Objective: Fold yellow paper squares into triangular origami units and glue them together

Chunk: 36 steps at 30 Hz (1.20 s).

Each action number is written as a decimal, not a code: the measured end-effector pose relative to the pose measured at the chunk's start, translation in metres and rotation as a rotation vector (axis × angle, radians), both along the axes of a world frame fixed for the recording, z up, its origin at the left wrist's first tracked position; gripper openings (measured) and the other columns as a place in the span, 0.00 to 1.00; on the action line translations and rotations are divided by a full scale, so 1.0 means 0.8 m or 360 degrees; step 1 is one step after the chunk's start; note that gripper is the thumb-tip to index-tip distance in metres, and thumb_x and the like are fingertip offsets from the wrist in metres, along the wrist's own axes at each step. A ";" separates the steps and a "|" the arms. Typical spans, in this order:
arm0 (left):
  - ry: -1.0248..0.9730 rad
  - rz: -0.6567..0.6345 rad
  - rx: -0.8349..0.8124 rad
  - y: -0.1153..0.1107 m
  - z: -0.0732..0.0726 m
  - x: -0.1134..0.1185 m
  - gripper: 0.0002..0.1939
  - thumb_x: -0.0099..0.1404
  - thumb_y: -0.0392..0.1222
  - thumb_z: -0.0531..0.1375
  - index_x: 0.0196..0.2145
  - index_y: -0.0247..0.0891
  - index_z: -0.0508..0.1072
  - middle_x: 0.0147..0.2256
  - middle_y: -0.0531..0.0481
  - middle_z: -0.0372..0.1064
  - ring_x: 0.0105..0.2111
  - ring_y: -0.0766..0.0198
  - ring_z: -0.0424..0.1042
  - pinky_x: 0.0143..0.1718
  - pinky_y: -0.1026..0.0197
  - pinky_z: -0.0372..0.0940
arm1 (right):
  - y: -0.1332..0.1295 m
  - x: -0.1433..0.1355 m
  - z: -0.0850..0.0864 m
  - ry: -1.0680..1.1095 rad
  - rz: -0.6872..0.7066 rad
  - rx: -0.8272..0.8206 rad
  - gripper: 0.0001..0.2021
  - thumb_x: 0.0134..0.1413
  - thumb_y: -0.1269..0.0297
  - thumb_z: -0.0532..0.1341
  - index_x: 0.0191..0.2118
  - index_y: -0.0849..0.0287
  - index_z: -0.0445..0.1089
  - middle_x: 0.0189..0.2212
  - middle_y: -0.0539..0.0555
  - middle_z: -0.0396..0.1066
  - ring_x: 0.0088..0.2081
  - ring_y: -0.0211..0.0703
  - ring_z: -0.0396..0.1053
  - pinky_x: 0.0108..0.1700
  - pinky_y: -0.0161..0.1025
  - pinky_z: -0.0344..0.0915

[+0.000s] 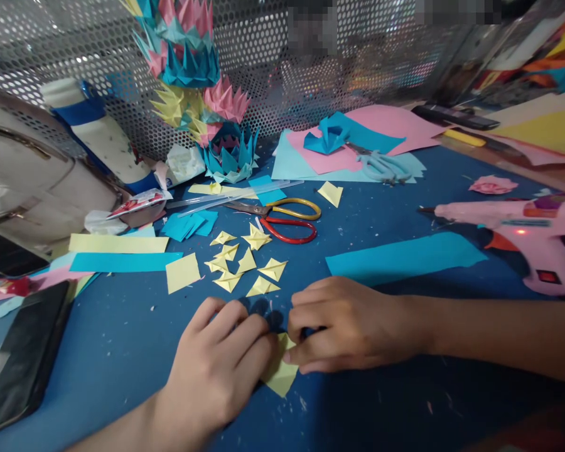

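Between my hands a small yellow paper (pixel 282 375) lies on the blue table, its upper part covered by my fingers. My left hand (pixel 221 364) has its fingers curled down over the paper's left side, with the fingertips hidden. From the right, my right hand (pixel 353 323) is closed, thumb and fingertips pressing on the paper's right edge. Just beyond them sit several folded yellow paper pieces (pixel 226 280) in a loose cluster. An unfolded yellow square (pixel 183 273) lies left of the cluster.
Scissors with red and yellow handles (pixel 289 230) lie behind the cluster. A blue paper strip (pixel 405 256) and pink glue gun (pixel 513 220) are right; a black phone (pixel 26 358) is left. At the back stand a paper tower (pixel 188 69) and bottle (pixel 98 135).
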<state>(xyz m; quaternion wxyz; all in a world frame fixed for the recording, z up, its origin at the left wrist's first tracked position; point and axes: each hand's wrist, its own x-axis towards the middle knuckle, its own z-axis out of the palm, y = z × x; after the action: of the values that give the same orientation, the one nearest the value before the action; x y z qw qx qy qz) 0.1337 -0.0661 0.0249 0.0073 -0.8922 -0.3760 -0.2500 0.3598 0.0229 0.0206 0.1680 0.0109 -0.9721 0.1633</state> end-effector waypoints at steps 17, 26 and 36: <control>0.0272 0.0030 0.0011 -0.021 -0.003 -0.027 0.18 0.77 0.34 0.47 0.51 0.40 0.76 0.40 0.47 0.73 0.37 0.59 0.65 0.41 0.57 0.55 | -0.008 0.002 -0.001 0.0095 -0.0266 0.0163 0.13 0.70 0.58 0.55 0.46 0.57 0.74 0.33 0.50 0.70 0.35 0.40 0.62 0.36 0.39 0.58; 0.0186 0.0130 0.0023 -0.026 0.000 -0.030 0.10 0.74 0.35 0.56 0.44 0.40 0.78 0.40 0.51 0.76 0.35 0.62 0.68 0.40 0.58 0.57 | -0.001 -0.003 0.002 0.0077 -0.0170 0.0133 0.11 0.68 0.62 0.57 0.42 0.60 0.74 0.31 0.50 0.69 0.32 0.40 0.59 0.34 0.40 0.57; 0.0166 -0.0243 -0.0020 -0.021 -0.011 -0.025 0.19 0.79 0.37 0.46 0.57 0.31 0.71 0.52 0.49 0.74 0.55 0.60 0.67 0.65 0.55 0.46 | 0.006 -0.001 0.004 0.0040 -0.0087 0.0031 0.13 0.70 0.57 0.56 0.44 0.59 0.74 0.35 0.52 0.71 0.35 0.40 0.62 0.37 0.39 0.57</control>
<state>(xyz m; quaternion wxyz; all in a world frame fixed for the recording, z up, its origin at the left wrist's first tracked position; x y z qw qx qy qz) 0.1133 -0.0827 0.0160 0.0020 -0.9301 -0.3076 -0.2006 0.3587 0.0276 0.0241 0.1844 -0.0119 -0.9714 0.1492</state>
